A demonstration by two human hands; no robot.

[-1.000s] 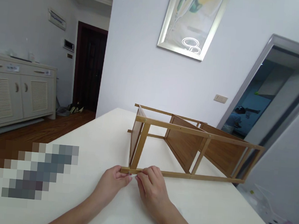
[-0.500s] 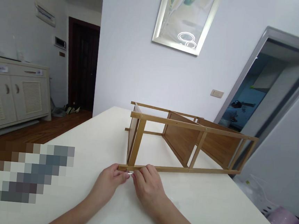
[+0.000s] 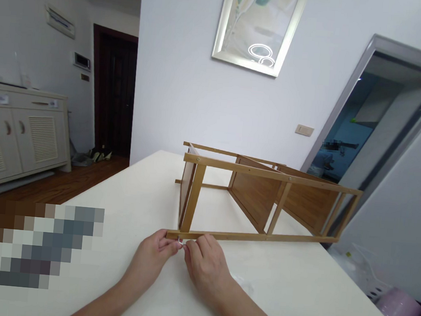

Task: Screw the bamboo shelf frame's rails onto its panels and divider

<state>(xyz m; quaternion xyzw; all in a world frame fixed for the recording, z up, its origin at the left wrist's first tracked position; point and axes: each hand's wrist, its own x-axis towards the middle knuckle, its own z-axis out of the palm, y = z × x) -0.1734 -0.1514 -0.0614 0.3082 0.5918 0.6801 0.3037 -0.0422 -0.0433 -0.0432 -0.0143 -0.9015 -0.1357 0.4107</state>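
The rack (image 3: 261, 202) lying on its side is bamboo-coloured wood, smooth with a soft sheen; the tabletop (image 3: 295, 288) is a smooth, matt cream surface; the small piece (image 3: 180, 244) pinched between both hands looks clear, glossy plastic

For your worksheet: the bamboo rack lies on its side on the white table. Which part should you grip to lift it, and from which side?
Probably the top long rail of the bamboo rack, taken from above: it lies level, bare and slim enough to close fingers round.
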